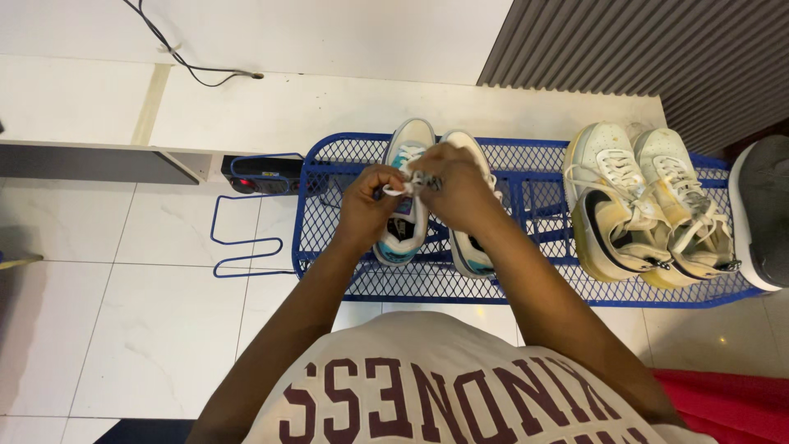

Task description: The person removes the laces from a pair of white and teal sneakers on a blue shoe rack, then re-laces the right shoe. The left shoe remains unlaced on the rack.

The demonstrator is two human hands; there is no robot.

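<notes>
A pair of white and teal sneakers stands on a blue wire-mesh shoe rack (526, 284). The left sneaker (405, 144) and right sneaker (470, 251) sit side by side, toes pointing away from me. My left hand (367, 207) and my right hand (454, 187) meet above them, fingers pinched on the white shoelaces (399, 189) of the left sneaker. Both hands cover most of the shoes' middles.
A second pair of worn white and yellowish sneakers (645, 205) lies at the rack's right end. A grey and white shoe (763, 210) shows at the right edge. A black device (261, 174) sits left of the rack. A cable (193, 70) trails across the white tiled floor.
</notes>
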